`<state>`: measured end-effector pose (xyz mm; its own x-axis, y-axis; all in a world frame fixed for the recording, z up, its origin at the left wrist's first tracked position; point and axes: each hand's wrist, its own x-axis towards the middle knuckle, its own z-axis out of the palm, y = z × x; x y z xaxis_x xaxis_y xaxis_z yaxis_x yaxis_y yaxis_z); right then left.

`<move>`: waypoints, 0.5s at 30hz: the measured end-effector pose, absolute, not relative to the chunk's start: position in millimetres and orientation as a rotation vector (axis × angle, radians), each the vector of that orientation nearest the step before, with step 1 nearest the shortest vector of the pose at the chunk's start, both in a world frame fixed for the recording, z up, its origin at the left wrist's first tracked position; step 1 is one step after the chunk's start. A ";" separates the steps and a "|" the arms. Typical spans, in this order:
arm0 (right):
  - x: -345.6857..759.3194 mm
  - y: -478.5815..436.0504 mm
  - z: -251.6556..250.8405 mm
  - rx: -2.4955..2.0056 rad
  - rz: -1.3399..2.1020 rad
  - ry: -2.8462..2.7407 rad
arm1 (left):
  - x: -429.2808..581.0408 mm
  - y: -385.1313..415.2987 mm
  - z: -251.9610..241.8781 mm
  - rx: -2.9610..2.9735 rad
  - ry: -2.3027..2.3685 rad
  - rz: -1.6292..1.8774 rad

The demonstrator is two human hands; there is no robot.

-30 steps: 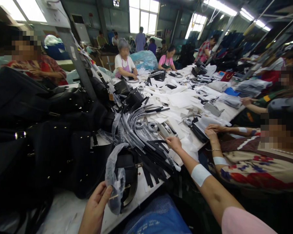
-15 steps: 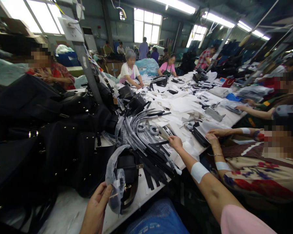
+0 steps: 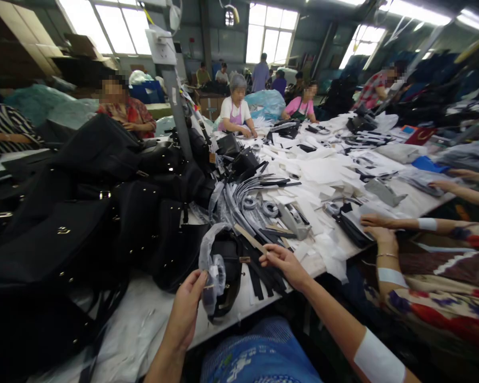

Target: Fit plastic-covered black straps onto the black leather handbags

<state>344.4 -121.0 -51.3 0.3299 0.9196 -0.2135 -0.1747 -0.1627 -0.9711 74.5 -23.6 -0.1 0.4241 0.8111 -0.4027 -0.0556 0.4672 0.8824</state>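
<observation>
Along the near edge of a white surface (image 3: 244, 298), our left hand (image 3: 186, 311) pinches a curved strap in clear, crinkled plastic (image 3: 205, 255) between thumb and fingers, its loop standing in front of a small black bag with gold-coloured fittings (image 3: 228, 247); we cannot tell whether the two touch. Our right hand (image 3: 281, 263) has its fingers closed on the near end of a narrow, flat beige strip (image 3: 248, 238), which slants away to the left above a spread of flat black strips (image 3: 259, 276). Beyond these lie a bundle of plastic-wrapped straps (image 3: 231, 207) and, to its right, a grey tape dispenser (image 3: 293, 221). Large black bags with metal studs (image 3: 88, 213) crowd our left side. To our right, a co-worker's hands (image 3: 383, 231) rest on a dark stack with a pale sheet (image 3: 351, 226). White paper sheets (image 3: 315, 167) cover much of the far middle.
</observation>
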 end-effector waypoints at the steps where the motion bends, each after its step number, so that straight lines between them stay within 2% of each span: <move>1: 326.8 -126.7 -51.0 -1.313 1.241 -0.728 | 75.4 -23.8 -0.5 0.922 0.965 0.657; 7: 264.0 -135.3 -50.1 -1.209 1.525 -0.878 | 80.7 -24.8 -4.2 0.864 0.914 0.680; 12: 245.3 -114.4 -44.8 -1.224 1.518 -0.896 | 82.0 -27.6 -5.8 0.874 0.870 0.644; 15: 242.6 -107.2 -41.4 -1.315 1.375 -0.862 | 80.9 -28.4 -5.7 0.921 0.892 0.662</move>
